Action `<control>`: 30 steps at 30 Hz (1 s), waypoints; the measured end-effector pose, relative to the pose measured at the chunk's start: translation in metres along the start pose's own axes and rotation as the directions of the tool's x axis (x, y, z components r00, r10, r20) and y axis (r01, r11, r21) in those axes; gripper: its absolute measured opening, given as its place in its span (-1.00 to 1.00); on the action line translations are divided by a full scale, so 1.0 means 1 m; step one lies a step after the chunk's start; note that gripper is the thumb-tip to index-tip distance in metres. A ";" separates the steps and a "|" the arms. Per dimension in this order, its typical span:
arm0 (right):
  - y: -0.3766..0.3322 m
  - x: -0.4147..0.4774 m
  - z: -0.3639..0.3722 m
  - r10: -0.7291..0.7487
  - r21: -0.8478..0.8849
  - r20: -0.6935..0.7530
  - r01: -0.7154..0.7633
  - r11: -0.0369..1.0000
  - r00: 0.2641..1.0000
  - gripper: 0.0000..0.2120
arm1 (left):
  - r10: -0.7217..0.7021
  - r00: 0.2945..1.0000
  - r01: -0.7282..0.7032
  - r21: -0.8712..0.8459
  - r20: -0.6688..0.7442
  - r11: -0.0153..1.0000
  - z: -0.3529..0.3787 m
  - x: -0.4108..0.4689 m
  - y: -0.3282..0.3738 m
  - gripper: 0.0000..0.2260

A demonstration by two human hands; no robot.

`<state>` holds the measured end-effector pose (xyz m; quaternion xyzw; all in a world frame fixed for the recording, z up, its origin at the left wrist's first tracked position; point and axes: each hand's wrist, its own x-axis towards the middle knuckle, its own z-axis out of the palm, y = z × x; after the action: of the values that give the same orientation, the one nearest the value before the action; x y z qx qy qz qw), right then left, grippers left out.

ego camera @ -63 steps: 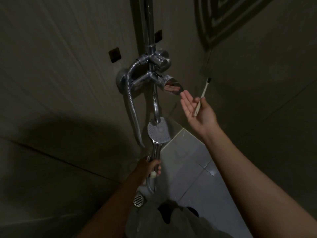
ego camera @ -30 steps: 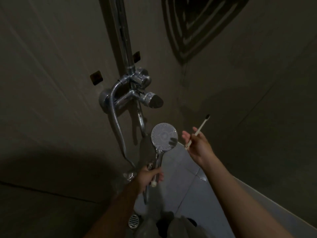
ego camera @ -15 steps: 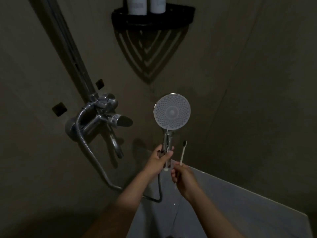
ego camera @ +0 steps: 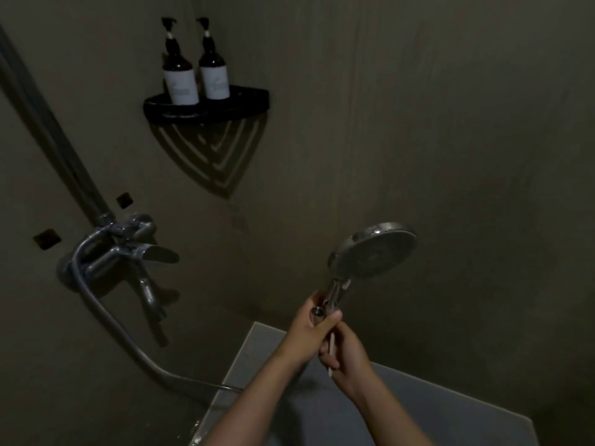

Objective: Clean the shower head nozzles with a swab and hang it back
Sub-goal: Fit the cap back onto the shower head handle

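Two hands meet low at centre. Left hand [ego camera: 310, 331] grips handle of shower head [ego camera: 373, 252], face tilted up-right. Right hand [ego camera: 346, 355] clenched on swab [ego camera: 330, 349], tip hidden. Cleaning not begun; next: bring swab tip onto nozzles.

The swab [ego camera: 330, 349] is mostly hidden inside the right hand [ego camera: 346, 352]; the hose [ego camera: 128, 336] vanishes behind the left forearm.

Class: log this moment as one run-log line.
left hand: grips shower head handle | right hand: holds swab | nozzles: untouched
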<state>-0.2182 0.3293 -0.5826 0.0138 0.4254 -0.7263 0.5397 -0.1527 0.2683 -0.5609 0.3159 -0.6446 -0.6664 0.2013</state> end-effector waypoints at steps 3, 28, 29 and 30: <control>-0.019 -0.028 -0.028 -0.050 -0.005 -0.067 0.049 0.999 0.997 -0.70 | -0.012 0.998 0.016 -0.057 0.064 0.998 0.041 -0.015 0.004 -0.63; -0.035 -0.198 -0.048 -0.356 -0.035 -0.323 0.365 0.930 0.877 -0.65 | 0.180 0.926 -0.153 -0.104 0.333 0.983 0.123 -0.142 0.078 -0.89; -0.034 -0.204 -0.049 -0.360 -0.030 -0.330 0.371 0.928 0.873 -0.65 | 0.186 0.922 -0.160 -0.102 0.341 0.982 0.125 -0.146 0.078 -0.90; -0.034 -0.210 -0.050 -0.367 -0.030 -0.332 0.379 0.925 0.869 -0.66 | 0.190 0.919 -0.161 -0.113 0.346 0.980 0.128 -0.149 0.079 -0.90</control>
<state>-0.1799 0.5249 -0.4933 0.0629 0.4915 -0.8114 0.3100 -0.1434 0.4557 -0.4627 0.1229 -0.6679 -0.7178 0.1536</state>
